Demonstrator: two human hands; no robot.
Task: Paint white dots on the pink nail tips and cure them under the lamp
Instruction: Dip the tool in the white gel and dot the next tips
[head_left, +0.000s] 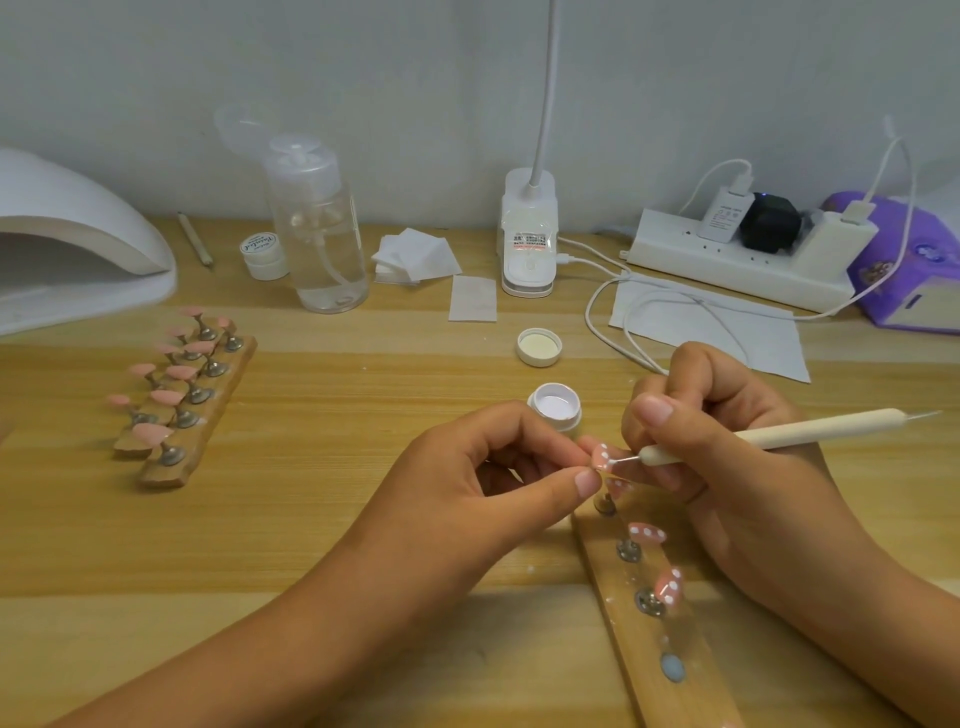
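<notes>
My left hand (498, 467) pinches a pink nail tip (601, 457) that carries white dots, holding it above a wooden holder strip (670, 639). My right hand (727, 447) grips a cream dotting pen (779, 434), and its metal point touches that nail tip. Three dotted pink tips, such as one (647, 534), stand on the strip below. An open jar of white paint (555, 406) sits just behind my hands. Two wooden strips with several plain pink tips (176, 387) lie at the left. The white curing lamp (78, 239) stands at the far left.
A jar lid (539, 347) lies behind the paint jar. At the back stand a clear pump bottle (322, 228), a small white jar (262, 254), cotton pads (415, 254), a desk-lamp base (529, 239), a power strip (743, 260) with cables, and a purple tissue pack (904, 260).
</notes>
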